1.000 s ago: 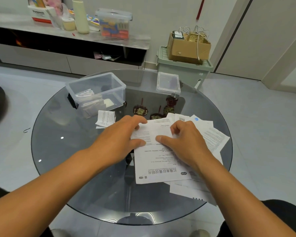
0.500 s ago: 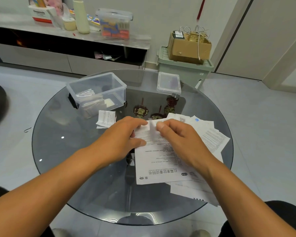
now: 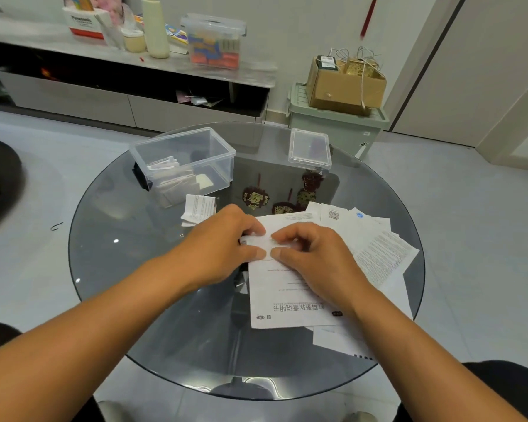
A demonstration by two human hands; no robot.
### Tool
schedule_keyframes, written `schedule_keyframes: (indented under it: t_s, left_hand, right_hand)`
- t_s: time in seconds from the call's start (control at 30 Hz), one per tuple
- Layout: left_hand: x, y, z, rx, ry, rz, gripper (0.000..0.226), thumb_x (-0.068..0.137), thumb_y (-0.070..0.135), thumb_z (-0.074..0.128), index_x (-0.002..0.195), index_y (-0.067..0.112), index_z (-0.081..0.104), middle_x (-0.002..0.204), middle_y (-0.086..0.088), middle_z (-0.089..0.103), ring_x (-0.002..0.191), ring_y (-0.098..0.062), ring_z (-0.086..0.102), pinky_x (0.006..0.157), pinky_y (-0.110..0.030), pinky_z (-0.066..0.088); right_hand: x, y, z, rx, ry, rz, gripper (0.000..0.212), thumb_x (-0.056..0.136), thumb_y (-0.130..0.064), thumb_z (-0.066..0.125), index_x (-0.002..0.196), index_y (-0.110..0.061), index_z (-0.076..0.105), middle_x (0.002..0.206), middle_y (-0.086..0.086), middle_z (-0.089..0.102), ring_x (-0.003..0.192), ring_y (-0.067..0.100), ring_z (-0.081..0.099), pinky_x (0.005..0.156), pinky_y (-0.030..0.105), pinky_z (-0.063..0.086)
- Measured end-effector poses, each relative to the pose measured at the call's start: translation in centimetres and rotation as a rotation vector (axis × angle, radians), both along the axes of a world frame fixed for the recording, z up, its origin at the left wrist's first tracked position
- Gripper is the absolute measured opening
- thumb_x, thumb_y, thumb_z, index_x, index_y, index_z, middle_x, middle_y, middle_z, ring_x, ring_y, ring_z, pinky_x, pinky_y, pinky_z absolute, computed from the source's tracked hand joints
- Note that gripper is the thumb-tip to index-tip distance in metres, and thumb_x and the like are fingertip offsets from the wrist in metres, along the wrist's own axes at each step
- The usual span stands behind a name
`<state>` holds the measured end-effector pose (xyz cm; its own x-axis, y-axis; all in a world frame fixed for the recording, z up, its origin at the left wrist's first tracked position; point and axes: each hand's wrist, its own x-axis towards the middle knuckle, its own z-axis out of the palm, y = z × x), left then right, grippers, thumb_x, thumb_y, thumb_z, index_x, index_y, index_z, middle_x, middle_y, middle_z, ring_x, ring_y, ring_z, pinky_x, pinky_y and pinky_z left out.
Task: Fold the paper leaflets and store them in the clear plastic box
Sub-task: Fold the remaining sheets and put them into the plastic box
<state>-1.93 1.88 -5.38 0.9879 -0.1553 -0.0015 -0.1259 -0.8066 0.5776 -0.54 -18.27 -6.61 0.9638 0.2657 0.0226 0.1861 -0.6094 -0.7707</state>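
Head: thin, creased white leaflet

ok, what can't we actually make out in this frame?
Head view only:
- The leaflet being folded: mostly covered by the left hand and right hand, so the number of folds is unclear.
- The pile of leaflets: sheets overlap, no count possible; their small print is too fine to read.
- The folded papers in the clear box: blurred by its walls, no count.
- The folded leaflet beside the box: text too small.
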Motion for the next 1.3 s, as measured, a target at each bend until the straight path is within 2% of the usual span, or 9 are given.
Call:
schedule_keyframes:
  t_s: [0.23,0.33,0.43,0.57,0.67,0.83,0.9,1.07,1.3]
  left_hand:
    - [0.2,-0.2,-0.9,0.179,-0.269,-0.239,0.037,0.096,0.034,0.067,0.131,0.044,0.063,0.135,0.009,0.057,0.125,-0.020,0.047,0.102,-0.042,0.042]
    - [-0.1,-0.3,-1.6,0.317,-0.408,-0.397,0.041,0.095,0.022,0.071,0.132,0.039,0.064,0.136,0.006,0.062,0.119,-0.024,0.057,0.090,-0.040,0.048]
    - [-0.1,0.0,-1.4,0.525,-0.413,-0.270,0.048,0.097,0.019,0.064,0.140,0.037,0.055,0.138,0.006,0.056,0.115,-0.021,0.053,0.090,-0.037,0.046]
    - [-0.3,1.7,-0.3,0.692,-0.308,-0.016,0.038,0.091,0.006,0.057,0.122,0.027,0.061,0.116,0.004,0.057,0.103,-0.021,0.053,0.073,-0.031,0.042]
    - [-0.3,2.3,-0.4,0.667,-0.300,0.044,0.044,0.084,0.001,0.063,0.121,0.024,0.061,0.117,0.003,0.058,0.104,-0.023,0.054,0.073,-0.032,0.045]
    - [-0.6,0.9,-0.8,0.483,-0.323,-0.200,0.033,0.092,0.012,0.062,0.120,0.029,0.061,0.119,0.009,0.061,0.105,-0.017,0.053,0.085,-0.038,0.052]
    - [-1.1,0.0,-1.0,0.475,-0.315,-0.228,0.019,0.101,0.027,0.055,0.119,0.029,0.060,0.119,0.011,0.060,0.105,-0.015,0.052,0.087,-0.036,0.051]
    - [-1.5,-0.8,-1.1,0.505,-0.281,-0.227,0.037,0.107,0.044,0.034,0.128,0.025,0.057,0.129,0.010,0.056,0.112,-0.015,0.047,0.098,-0.032,0.042]
    - [-1.3,0.0,-1.0,0.433,-0.254,-0.270,0.034,0.105,0.044,0.041,0.130,0.030,0.060,0.134,0.014,0.055,0.103,-0.012,0.045,0.093,-0.030,0.043]
  right_hand:
    - [1.5,0.3,-0.4,-0.116,-0.072,-0.179,0.017,0.090,-0.042,0.075,0.103,-0.035,0.068,0.102,-0.015,0.061,0.092,0.006,0.059,0.081,0.029,0.049]
    - [2.0,-0.3,0.0,-0.041,-0.037,-0.185,0.007,0.099,-0.031,0.065,0.100,-0.032,0.071,0.098,-0.017,0.067,0.090,0.005,0.061,0.078,0.025,0.047]
    - [2.1,-1.9,1.1,0.039,0.054,-0.218,0.014,0.102,-0.024,0.061,0.101,-0.032,0.073,0.101,-0.018,0.068,0.092,0.002,0.062,0.077,0.023,0.046]
    - [1.9,-4.3,1.4,-0.201,0.010,-0.261,0.030,0.103,-0.010,0.053,0.114,-0.032,0.070,0.116,-0.010,0.063,0.102,0.016,0.061,0.085,0.032,0.047]
    - [1.6,-5.4,1.9,-0.217,0.096,-0.218,0.036,0.097,-0.009,0.065,0.120,-0.036,0.067,0.110,-0.015,0.062,0.101,0.011,0.060,0.093,0.034,0.052]
    - [1.0,-5.5,2.3,-0.082,0.206,-0.195,0.038,0.085,-0.020,0.083,0.114,-0.038,0.067,0.105,-0.013,0.064,0.095,0.008,0.062,0.080,0.027,0.052]
    - [0.9,-5.5,2.3,-0.073,0.222,-0.194,0.038,0.084,-0.022,0.085,0.113,-0.039,0.067,0.106,-0.012,0.064,0.095,0.008,0.062,0.078,0.027,0.052]
    - [0.7,-5.0,2.5,-0.161,0.236,-0.148,0.046,0.082,-0.029,0.087,0.119,-0.040,0.062,0.106,-0.013,0.059,0.095,0.009,0.058,0.085,0.030,0.049]
    - [-0.2,-3.2,1.6,-0.231,-0.154,-0.033,0.088,0.073,-0.047,0.090,0.142,-0.055,0.037,0.150,-0.012,0.033,0.132,0.015,0.044,0.111,0.039,0.038]
